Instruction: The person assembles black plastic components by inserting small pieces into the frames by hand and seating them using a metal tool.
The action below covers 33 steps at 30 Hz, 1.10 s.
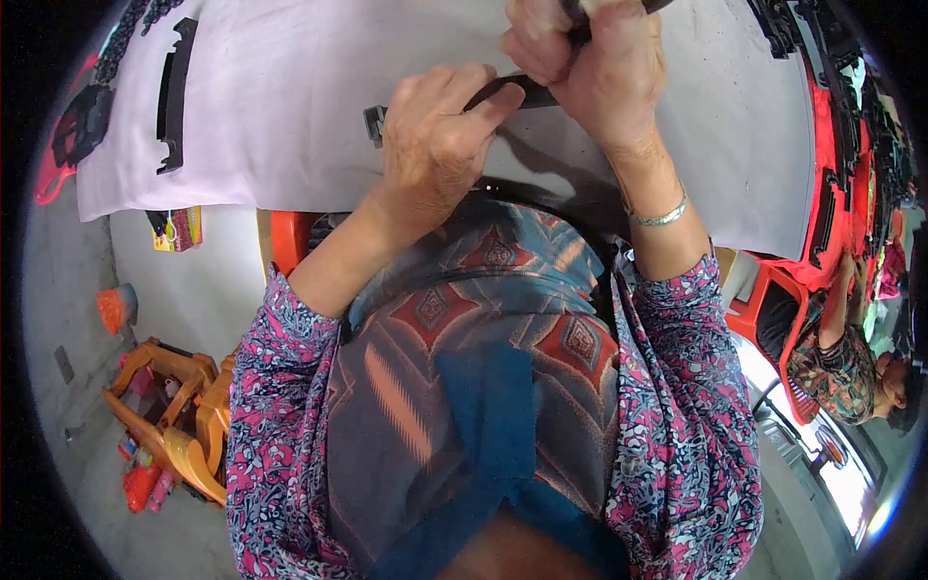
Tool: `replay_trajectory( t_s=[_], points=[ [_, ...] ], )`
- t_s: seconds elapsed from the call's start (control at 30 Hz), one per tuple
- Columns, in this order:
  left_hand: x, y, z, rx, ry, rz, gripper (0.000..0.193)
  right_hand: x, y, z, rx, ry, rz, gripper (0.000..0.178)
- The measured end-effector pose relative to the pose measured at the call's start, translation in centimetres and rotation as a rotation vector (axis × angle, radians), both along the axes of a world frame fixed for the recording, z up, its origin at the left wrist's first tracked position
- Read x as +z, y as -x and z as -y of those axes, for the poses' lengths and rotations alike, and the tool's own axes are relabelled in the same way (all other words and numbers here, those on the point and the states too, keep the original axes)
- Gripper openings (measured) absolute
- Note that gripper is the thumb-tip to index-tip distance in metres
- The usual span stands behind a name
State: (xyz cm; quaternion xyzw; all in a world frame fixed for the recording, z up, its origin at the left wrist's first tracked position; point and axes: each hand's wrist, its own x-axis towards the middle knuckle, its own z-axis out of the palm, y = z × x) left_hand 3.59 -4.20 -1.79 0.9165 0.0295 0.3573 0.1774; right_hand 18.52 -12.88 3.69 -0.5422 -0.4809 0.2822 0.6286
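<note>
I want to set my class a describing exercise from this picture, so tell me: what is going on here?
A person at a table covered with a pale sheet grips a long black strip with both hands. The left hand presses it down near its end, while the right hand is fisted around it further along. Another black strip lies at the sheet's left. A second person sits at the right, beside red crates of similar black parts.
</note>
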Motion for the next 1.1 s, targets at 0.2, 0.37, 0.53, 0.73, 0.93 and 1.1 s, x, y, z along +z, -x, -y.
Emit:
replay_trajectory(
  t_s=[0.2, 0.37, 0.53, 0.73, 0.93, 1.1],
  points=[
    [0.3, -0.2, 0.1, -0.017, 0.009, -0.028, 0.027, -1.8, -1.0, -2.8, 0.268, -0.677, -0.018, 0.061],
    [0.1, -0.3, 0.2, -0.001, 0.021, -0.039, 0.025, -2.9, -2.3, -1.6, 0.326, -0.747, -0.653, 0.049],
    [0.6, -0.1, 0.3, 0.036, -0.009, -0.100, 0.025, -0.4, -0.9, 0.7, -0.088, -0.239, -0.651, 0.057],
    [0.7, -0.2, 0.3, 0.033, -0.012, -0.113, 0.026, -1.2, -1.8, 0.8, -0.087, -0.272, -0.689, 0.058],
    [0.7, -0.1, 0.3, 0.034, -0.018, -0.109, 0.027, -1.1, -2.3, 0.9, -0.009, -0.294, -0.747, 0.059],
    [0.6, -0.2, 0.4, 0.035, -0.019, -0.112, 0.027, -0.9, -1.5, 0.4, -0.148, -0.323, -0.802, 0.056]
  ],
)
